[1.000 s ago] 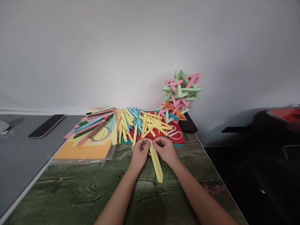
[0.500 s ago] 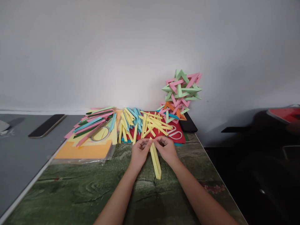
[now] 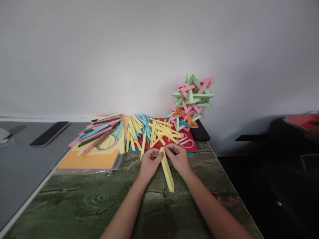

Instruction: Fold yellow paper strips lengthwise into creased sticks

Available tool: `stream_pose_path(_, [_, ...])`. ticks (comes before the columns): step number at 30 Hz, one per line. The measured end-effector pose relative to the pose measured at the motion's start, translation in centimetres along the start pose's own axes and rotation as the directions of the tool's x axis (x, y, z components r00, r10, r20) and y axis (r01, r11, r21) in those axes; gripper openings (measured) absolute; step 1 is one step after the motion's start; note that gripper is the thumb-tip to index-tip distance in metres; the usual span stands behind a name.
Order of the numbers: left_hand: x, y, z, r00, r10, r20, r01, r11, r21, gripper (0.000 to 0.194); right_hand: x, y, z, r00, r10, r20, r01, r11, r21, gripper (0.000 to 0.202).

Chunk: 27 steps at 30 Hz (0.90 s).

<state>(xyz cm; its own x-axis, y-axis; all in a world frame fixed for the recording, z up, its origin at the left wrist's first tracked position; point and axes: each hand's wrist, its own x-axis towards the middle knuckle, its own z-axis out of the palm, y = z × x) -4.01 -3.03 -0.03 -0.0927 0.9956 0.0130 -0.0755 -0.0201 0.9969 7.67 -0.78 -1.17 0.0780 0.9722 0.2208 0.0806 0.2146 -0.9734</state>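
Between my hands, a folded yellow paper strip [image 3: 167,173] slants down toward me, its near end over the green table. My left hand [image 3: 150,163] pinches its far end between thumb and fingers. On the other side, my right hand [image 3: 177,158] has its thumb and forefinger pressed together at the same far end; the fingertips partly cover the paper there. Just beyond the hands lies a loose pile of yellow folded strips [image 3: 164,130]. Blue folded strips [image 3: 147,127] lie to its left.
A pink and green paper star model [image 3: 193,91] stands at the back right, by white-handled scissors [image 3: 185,142] on red paper. Stacked coloured strips and orange paper [image 3: 92,160] in a plastic sleeve are at the left. A phone [image 3: 50,133] lies on the grey surface [image 3: 22,172].
The held strip has turned slightly, its near end shifting a little right and its fold facing differently. My right fingertips have moved slightly right. The surroundings look the same.
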Motion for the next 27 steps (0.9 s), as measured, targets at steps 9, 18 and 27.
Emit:
stream_pose_path(9, [0.0,-0.3,-0.2,0.999,0.026,0.024,-0.026,0.999,0.031,0.014,-0.3,-0.7,0.0,0.999,-0.017,0.029,0.018,1.0,-0.025,0.01])
stream_pose_path(18, [-0.1,0.1,-0.2,0.999,0.034,-0.005,-0.034,0.999,0.036,0.015,-0.3,-0.6,0.0,0.998,-0.042,0.044,0.046,0.996,-0.078,0.012])
stream_pose_path(27, [-0.2,0.5,-0.1,0.999,0.036,-0.018,-0.036,0.999,0.028,0.013,-0.5,-1.4,0.1,0.972,-0.209,0.104,0.223,0.964,-0.147,0.004])
